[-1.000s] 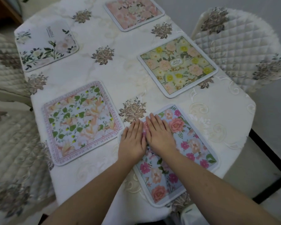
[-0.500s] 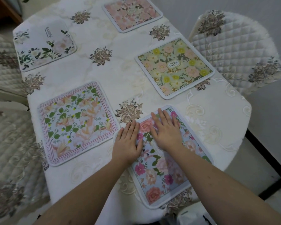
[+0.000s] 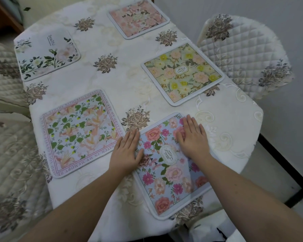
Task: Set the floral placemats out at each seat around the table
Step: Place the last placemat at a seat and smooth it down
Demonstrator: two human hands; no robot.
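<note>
A blue placemat [image 3: 171,177] with pink and red flowers lies at the near right of the table. My left hand [image 3: 127,152] lies flat with straight fingers on its left edge, partly on the cloth. My right hand [image 3: 193,137] presses flat on its upper right corner. Several more mats lie around the table: a pink-bordered leafy mat [image 3: 80,132] at the near left, a yellow-flowered mat [image 3: 182,74] at the right, a white mat with dark leaves [image 3: 45,55] at the far left, and a pale pink mat [image 3: 138,18] at the far end.
The table wears a cream embroidered cloth [image 3: 112,81] with brown flower motifs. A quilted chair [image 3: 248,55] stands at the right side, and quilted chair covers [image 3: 5,154] show along the left. Dark floor trim [image 3: 283,173] runs at the lower right.
Both hands have slid apart across the blue mat, the left toward its left edge and the right toward its right corner. The mat's oval label in the middle is now uncovered.
</note>
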